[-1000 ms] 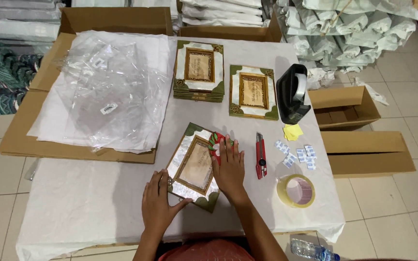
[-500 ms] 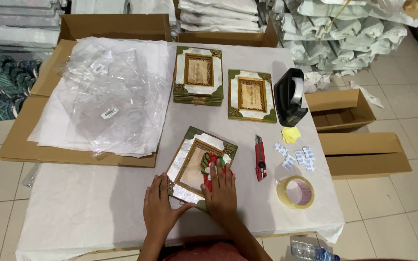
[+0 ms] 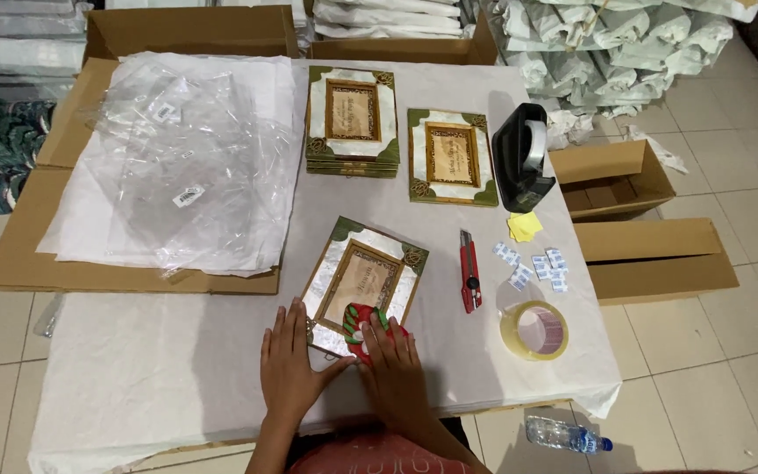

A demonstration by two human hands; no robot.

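Clear plastic bags [image 3: 190,167] far left on worktop [image 3: 133,369]. My left hand [image 3: 291,369] lies flat, fingers spread, at near-left corner of the tilted picture frame [image 3: 364,285] in front of me. My right hand [image 3: 392,369] presses a red-green cloth [image 3: 363,320] on frame's near edge. Right: red cutter [image 3: 468,270], tape roll [image 3: 534,330].

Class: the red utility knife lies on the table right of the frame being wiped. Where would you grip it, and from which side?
Grip the red utility knife across its long flat body near the middle, coming from above. It lies flat, pointing away from the person, with bare white table cover along both long edges, so fingers probably fit there.
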